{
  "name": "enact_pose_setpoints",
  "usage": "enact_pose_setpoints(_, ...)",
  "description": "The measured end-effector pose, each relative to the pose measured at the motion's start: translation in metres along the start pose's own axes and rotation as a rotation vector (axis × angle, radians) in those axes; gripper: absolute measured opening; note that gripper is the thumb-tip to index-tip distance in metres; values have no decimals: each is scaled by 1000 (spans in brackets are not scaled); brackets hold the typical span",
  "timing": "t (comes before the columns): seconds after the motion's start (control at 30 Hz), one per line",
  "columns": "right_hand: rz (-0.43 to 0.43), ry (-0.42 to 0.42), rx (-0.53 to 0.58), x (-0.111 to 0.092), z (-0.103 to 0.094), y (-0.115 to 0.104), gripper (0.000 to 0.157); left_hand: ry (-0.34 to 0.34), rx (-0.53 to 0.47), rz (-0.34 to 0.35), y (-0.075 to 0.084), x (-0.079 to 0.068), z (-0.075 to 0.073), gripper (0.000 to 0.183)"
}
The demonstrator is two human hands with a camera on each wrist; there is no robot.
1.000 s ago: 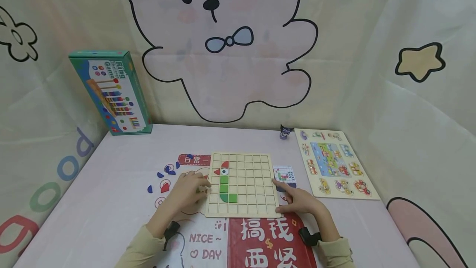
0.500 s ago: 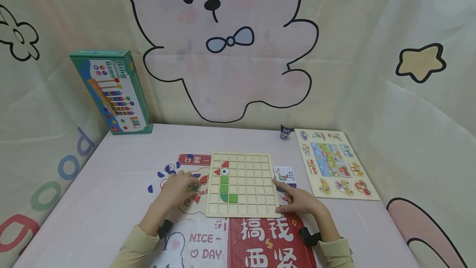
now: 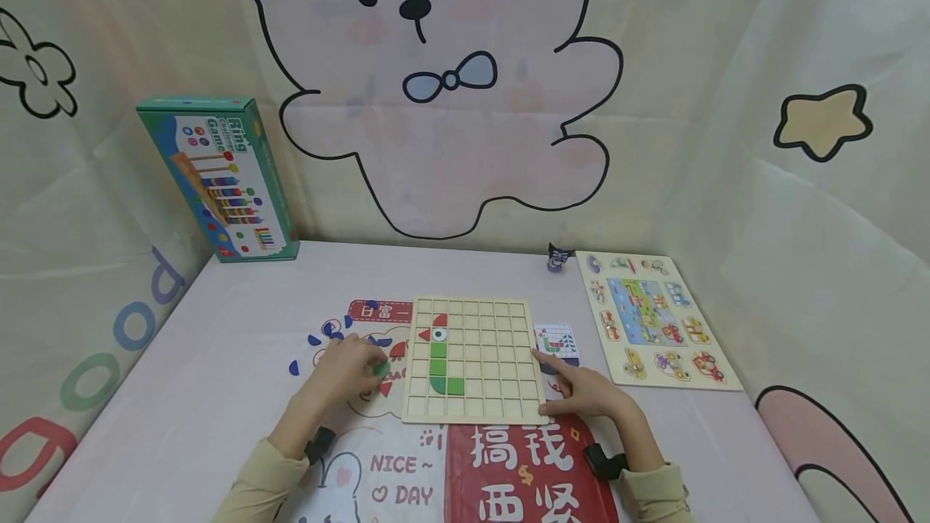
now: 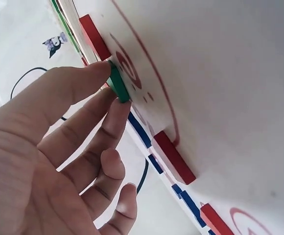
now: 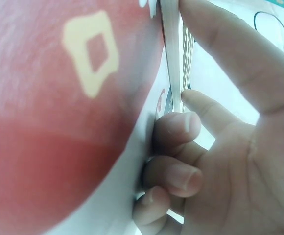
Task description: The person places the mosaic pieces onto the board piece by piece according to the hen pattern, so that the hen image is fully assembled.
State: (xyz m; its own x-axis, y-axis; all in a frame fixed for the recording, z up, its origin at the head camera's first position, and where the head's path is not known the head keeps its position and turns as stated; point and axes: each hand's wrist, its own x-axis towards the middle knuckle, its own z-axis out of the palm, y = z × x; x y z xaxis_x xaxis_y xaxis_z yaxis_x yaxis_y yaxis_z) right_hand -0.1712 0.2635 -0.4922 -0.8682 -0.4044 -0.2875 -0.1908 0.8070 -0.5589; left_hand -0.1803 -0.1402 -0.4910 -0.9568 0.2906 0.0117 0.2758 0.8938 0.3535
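My left hand (image 3: 349, 367) pinches a small green piece (image 4: 117, 82) between thumb and fingertips, low over the mat beside the board's left side. The wooden grid board (image 3: 494, 361) lies flat, with a red, white and green bird-like figure set in its left columns. One green square (image 3: 454, 387) forms the figure's foot end. My right hand (image 3: 584, 390) rests at the board's right edge, index finger and thumb touching it, the other fingers bent beneath. Loose red pieces (image 4: 174, 156) and several blue pieces (image 3: 314, 340) lie around the left hand, some partly hidden by it.
A pattern card (image 3: 555, 337) sits just right of the board. Farther right lies a picture puzzle board (image 3: 647, 321), with a small purple figurine (image 3: 556, 257) by its corner. A green box (image 3: 218, 180) stands at the back left. A printed mat (image 3: 403, 466) spreads under the board.
My left hand has moved left from the board's edge to the loose pieces, and a green piece now shows between its fingers. The right hand and the board have stayed put.
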Motion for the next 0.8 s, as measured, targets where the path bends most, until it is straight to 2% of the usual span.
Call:
enact_pose_setpoints(0.33, -29, 5, -12, -1, -2, -2, 88, 30, 40, 75, 6, 1, 0, 23)
enact_pose_setpoints(0.63, -19, 3, 5, -2, -2, -3, 89, 64, 1, 184, 21, 1, 5, 21)
enact_pose_setpoints(0.8, -5, 2, 7, -1, -1, -3, 89, 70, 13, 245, 30, 3, 9, 21)
